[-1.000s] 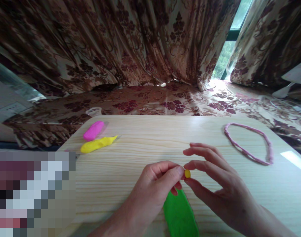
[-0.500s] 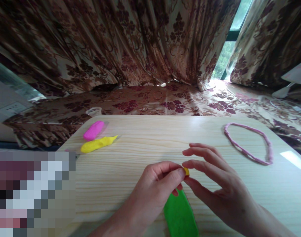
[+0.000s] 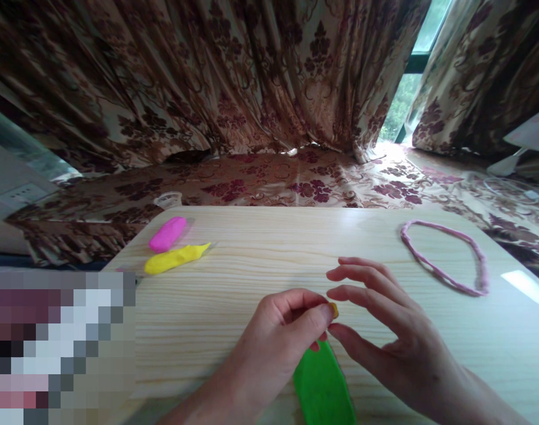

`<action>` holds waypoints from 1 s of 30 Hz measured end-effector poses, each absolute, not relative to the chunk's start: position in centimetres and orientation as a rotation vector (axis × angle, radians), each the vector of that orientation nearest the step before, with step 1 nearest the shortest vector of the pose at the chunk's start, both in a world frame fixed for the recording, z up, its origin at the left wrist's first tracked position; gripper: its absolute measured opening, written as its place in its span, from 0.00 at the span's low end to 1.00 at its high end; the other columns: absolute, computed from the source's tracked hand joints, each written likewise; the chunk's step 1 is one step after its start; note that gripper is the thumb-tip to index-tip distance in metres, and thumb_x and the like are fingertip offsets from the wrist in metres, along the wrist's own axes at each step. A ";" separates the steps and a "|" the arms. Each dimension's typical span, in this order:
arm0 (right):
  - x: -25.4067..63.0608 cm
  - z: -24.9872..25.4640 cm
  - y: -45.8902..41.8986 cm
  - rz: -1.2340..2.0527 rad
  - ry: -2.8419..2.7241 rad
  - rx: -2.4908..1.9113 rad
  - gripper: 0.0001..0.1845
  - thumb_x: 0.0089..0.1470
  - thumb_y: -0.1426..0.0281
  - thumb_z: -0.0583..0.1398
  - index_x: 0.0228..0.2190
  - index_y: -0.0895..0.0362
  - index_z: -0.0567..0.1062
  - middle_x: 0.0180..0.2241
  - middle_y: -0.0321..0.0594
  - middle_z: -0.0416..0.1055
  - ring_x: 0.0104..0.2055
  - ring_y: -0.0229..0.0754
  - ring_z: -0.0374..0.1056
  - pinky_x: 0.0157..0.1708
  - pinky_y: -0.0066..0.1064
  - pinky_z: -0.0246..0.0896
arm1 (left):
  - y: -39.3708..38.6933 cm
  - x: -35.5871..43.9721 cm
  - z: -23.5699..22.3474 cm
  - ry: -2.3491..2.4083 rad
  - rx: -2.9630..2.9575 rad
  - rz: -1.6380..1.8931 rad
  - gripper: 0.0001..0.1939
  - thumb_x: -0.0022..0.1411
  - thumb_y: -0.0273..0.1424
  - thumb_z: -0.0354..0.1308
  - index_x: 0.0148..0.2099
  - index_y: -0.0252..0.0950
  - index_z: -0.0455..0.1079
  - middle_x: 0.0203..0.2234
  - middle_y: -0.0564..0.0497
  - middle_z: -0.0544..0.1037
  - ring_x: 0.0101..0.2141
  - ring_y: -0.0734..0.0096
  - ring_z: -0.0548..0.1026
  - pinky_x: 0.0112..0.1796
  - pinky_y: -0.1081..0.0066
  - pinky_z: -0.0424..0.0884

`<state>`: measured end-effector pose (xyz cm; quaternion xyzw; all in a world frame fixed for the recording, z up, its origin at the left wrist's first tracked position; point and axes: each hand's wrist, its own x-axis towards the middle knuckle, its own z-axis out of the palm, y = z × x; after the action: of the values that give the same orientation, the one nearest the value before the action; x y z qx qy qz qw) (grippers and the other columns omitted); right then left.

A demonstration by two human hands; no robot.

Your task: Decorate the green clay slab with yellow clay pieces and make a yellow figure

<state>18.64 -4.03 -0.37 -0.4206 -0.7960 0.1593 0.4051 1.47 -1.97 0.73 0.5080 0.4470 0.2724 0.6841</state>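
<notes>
A small yellow clay ball (image 3: 335,309) is pinched between the thumb and fingers of my left hand (image 3: 278,342), low in the middle of a light wooden table (image 3: 260,265). My right hand (image 3: 384,330) meets it from the right, thumb and forefinger at the ball and the other fingers spread out above. Just below both hands lies a green clay slab (image 3: 322,386), partly hidden under my left hand.
A pink clay lump (image 3: 167,233) and a yellow clay roll (image 3: 176,258) lie at the table's far left. A thin pink clay rope loop (image 3: 446,254) lies at the right. Patterned curtains (image 3: 234,88) hang behind. A blurred-out patch covers the lower left.
The yellow ball has slipped further in behind my left thumb, so less of it shows. Both hands have hardly shifted.
</notes>
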 end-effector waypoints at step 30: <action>19.0 -0.1 -3.9 0.496 -1.986 -1.173 0.07 0.53 0.75 0.58 0.34 0.53 0.72 0.47 0.39 0.65 0.57 0.42 0.53 0.54 0.35 0.54 | -2.0 1.4 0.4 1.062 1.593 0.790 0.05 0.58 0.24 0.54 0.32 0.38 0.70 0.28 0.56 0.70 0.30 0.75 0.70 0.35 0.75 0.66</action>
<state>18.97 -3.93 -0.05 -0.4598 -0.7781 0.1942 0.3814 1.41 -2.03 0.36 0.6617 0.4411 0.3280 0.5100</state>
